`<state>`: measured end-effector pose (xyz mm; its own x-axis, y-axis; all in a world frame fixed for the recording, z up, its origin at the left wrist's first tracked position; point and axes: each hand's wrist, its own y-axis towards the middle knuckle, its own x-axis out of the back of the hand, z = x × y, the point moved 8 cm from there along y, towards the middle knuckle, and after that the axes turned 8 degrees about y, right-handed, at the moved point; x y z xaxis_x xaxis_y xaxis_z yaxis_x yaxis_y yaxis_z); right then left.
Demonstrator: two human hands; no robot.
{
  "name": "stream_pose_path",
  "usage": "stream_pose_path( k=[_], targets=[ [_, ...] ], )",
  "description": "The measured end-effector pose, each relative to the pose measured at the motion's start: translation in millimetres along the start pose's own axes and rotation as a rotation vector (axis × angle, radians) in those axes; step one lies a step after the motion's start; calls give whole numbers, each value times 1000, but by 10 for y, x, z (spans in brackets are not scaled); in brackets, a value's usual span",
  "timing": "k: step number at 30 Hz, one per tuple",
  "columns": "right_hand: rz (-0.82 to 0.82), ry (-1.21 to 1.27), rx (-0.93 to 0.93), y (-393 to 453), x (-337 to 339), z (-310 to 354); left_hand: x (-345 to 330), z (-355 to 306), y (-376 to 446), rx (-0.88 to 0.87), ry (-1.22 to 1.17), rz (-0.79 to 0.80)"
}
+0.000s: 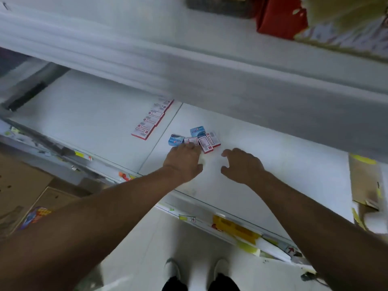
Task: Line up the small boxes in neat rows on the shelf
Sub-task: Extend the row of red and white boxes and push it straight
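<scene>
A neat row of red-and-white boxes is seen on the left panel of the white shelf, running diagonally toward the far side, while a loose cluster of small boxes, two blue and several red-and-white, lies just right of the panel seam, tilted at different angles and partly overlapping. The left hand is laid palm down with its fingers reaching onto the near edge of the cluster; whether a box is pinched cannot be told. The right hand is held loosely curled just right of the cluster, with nothing in it. The light boxes could be scattered or flipped by a hasty sweep, and one could catch on the seam when slid toward the row, knocking it crooked. Overhead, an upper shelf is seen carrying a red package. Cardboard lies on the floor at the near left, and price tags are fixed along the shelf's near edge.
</scene>
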<state>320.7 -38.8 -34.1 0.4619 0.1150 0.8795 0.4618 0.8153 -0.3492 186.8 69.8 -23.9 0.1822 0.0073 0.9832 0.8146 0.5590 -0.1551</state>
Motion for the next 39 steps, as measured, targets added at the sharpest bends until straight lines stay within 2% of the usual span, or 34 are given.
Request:
stream_pose_path(
  k=[7,15,20,28,35,39],
  targets=[
    [-42,23,-21,235,-229,-144,-96,-193,586,-135,86,-79],
    [-115,64,19,720,35,-146,-337,-142,884,-108,123,-151],
    [-57,13,55,951,91,-9,-377,-97,769,-129,123,-141],
    [36,-119,242,1191,-23,306,-503,-80,576,-184,124,-186],
    [83,30,137,959,-145,74,-675,-193,187,-204,59,-183],
    [-12,-12,79,584,-43,-101,-709,-325,-128,-218,-8,-140]
  ],
)
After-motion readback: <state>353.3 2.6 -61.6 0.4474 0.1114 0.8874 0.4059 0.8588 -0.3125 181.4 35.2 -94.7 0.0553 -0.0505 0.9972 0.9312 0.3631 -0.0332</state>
